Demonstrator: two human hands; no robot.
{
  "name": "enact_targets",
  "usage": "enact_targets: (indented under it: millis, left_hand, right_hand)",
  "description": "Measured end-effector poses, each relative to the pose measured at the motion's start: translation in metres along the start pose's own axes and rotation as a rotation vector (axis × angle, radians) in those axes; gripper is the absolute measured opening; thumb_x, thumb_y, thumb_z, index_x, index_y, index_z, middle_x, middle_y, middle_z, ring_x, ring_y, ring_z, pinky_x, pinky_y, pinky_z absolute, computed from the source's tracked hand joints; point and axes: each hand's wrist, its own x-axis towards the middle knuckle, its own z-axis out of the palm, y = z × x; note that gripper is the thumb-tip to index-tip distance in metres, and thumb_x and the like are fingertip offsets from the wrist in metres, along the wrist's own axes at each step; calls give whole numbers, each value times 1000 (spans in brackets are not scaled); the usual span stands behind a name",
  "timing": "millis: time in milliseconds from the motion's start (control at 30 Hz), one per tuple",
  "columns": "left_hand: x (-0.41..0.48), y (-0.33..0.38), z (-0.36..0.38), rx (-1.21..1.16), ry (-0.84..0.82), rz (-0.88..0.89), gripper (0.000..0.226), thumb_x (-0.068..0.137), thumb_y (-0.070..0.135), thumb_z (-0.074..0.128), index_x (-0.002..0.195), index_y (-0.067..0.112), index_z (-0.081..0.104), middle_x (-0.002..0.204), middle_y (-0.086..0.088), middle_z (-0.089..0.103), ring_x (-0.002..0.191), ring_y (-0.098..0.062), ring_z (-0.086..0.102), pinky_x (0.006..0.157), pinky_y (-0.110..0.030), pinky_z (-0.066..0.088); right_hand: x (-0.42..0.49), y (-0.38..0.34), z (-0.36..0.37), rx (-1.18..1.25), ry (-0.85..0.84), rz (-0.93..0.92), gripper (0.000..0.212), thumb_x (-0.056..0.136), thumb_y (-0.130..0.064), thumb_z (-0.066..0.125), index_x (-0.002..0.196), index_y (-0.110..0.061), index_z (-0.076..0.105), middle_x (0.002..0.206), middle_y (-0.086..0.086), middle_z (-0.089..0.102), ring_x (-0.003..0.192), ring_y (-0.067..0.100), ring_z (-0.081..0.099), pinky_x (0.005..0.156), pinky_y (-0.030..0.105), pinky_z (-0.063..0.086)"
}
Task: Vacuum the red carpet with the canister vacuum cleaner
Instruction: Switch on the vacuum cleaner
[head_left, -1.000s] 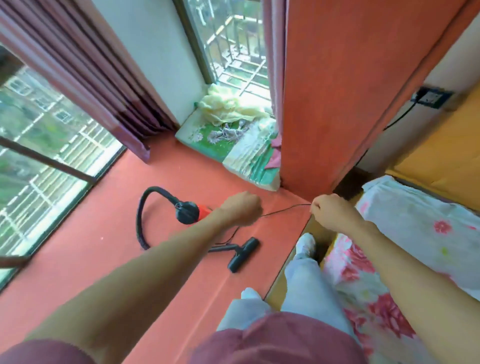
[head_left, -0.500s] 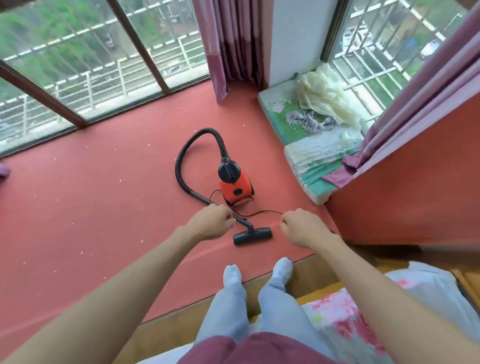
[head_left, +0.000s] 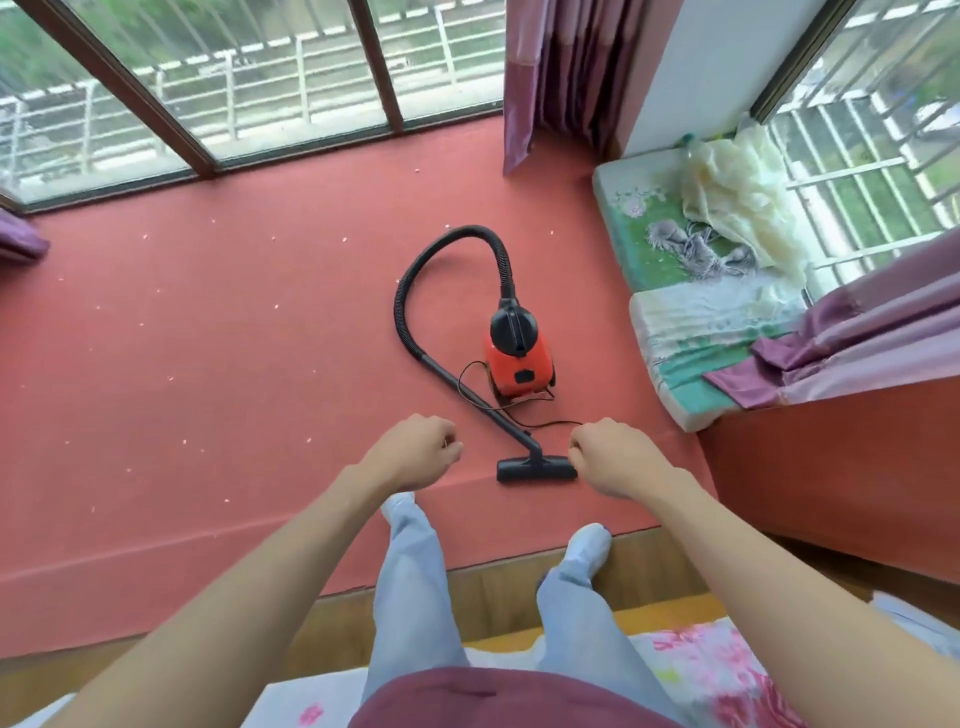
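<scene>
At the near edge of the red carpet (head_left: 208, 338), the person stands with one socked foot on it and the other on the wooden floor strip (head_left: 493, 587).

Change noted: a second ago the view faced the right wall and a thin cord ran taut between both hands. The view now faces the carpet squarely. Only the right hand (head_left: 618, 457) has the cord (head_left: 550, 423), its grip pinching the end that trails from the canister. The left hand (head_left: 410, 452) has its grip pressed together in a loose fist; no cord is seen reaching it.

Position of equipment: the canister vacuum (head_left: 519, 358) sits on the carpet ahead, centre-right. Its hose (head_left: 410, 291) loops far and left, then runs through the wand (head_left: 478, 400) to the floor nozzle (head_left: 535, 467), which lies between the two hands and just beside the right one.

Assessment: cord handling appears near its end. No suction work has begun, and the wand remains untouched.

Surface: pale specks (head_left: 345, 239) are scattered widely over the left and far carpet.

Room: a large window (head_left: 260, 78) runs along the far side, with a purple curtain (head_left: 561, 67) at the corner. A patterned mattress (head_left: 670, 244) carrying a cream cloth (head_left: 737, 192) lies at the right, under a barred window (head_left: 857, 156). Floral bedding (head_left: 717, 660) is at the near right.
</scene>
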Motion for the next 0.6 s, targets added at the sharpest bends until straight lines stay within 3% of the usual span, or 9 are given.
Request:
enact_targets:
  millis: [333, 500, 600]
  left_hand:
    - [77, -122, -94, 86, -64, 110, 27, 90, 22, 47, 88, 3, 66, 84, -12, 72, 83, -34, 66, 74, -45, 56]
    - [113, -132, -123, 180, -124, 175, 28, 90, 20, 45, 91, 2, 66, 88, -14, 71, 85, -37, 65, 76, -44, 55]
    - [138, -121, -130, 251, -159, 224, 27, 91, 19, 44, 94, 4, 66, 92, -13, 70, 88, -36, 64, 76, -41, 54]
  right_hand:
    - [81, -116, 3, 183, -44, 279, 29, 94, -21, 42, 107, -9, 65, 108, 15, 67, 95, 36, 62, 75, 37, 47]
    - [105, -154, 3, 313, -42, 377, 31, 92, -15, 42, 106, -9, 69, 106, 14, 69, 94, 35, 64, 70, 32, 44]
    - [122, -156, -2, 378, 14, 440, 32, 91, -13, 42, 105, -12, 70, 108, 11, 69, 98, 34, 64, 79, 35, 49]
